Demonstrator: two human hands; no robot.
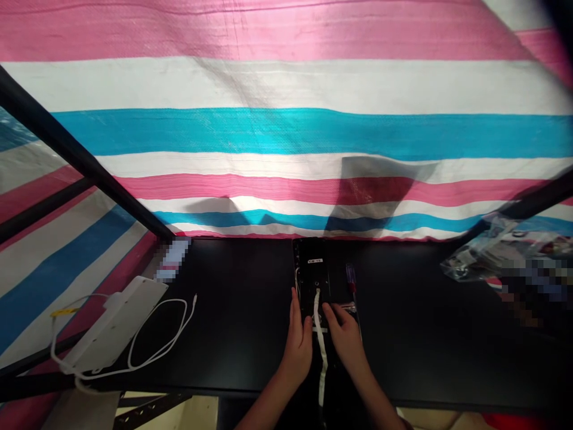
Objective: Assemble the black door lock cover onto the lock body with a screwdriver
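Observation:
A long black device with a small white label lies on the black table, its far end near the striped sheet. A white tape-wrapped cable runs from its middle down towards me. My left hand holds the device's left edge, fingers straight along the side and thumb over the top. On the right edge is my right hand, thumb and fingertips on the device and fingers bent. The undersides of both grips are hidden. Just beyond my right hand lies a screwdriver with a blue and red handle.
To the left, a white power strip lies with a looped white cable. Clear plastic bags of small parts sit at the far right. Black frame poles and a striped sheet enclose the black table.

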